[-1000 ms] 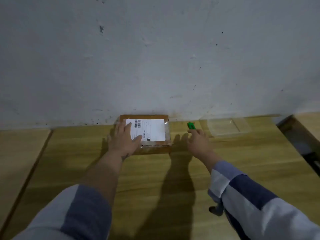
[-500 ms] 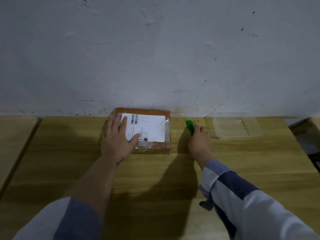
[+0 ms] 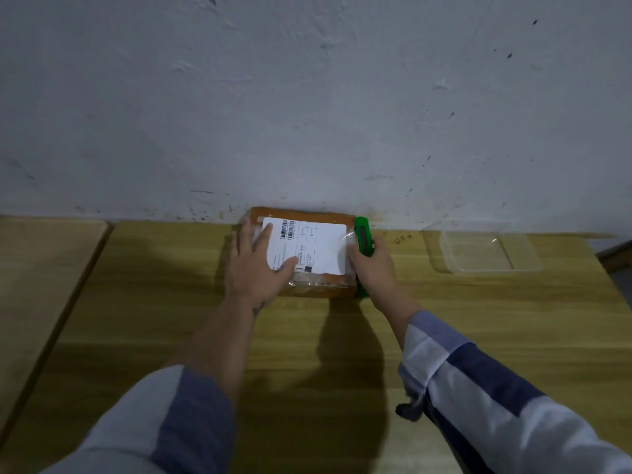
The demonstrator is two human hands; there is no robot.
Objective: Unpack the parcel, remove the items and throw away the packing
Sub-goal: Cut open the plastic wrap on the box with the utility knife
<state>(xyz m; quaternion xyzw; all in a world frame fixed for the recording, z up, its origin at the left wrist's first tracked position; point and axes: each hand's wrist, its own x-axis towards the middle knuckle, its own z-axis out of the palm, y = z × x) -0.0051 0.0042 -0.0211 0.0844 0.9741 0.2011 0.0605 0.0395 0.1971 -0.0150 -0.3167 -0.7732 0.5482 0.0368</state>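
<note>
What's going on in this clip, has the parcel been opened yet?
Not yet. A person presses the left hand flat on the taped brown parcel, which sits on the wooden table against the wall. The right hand grips a green cutter held at the parcel's right edge. The tape and white label look intact. A clear plastic container sits off to the right.

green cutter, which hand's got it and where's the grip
The right hand grips the green cutter around its middle, beside the parcel.
</note>
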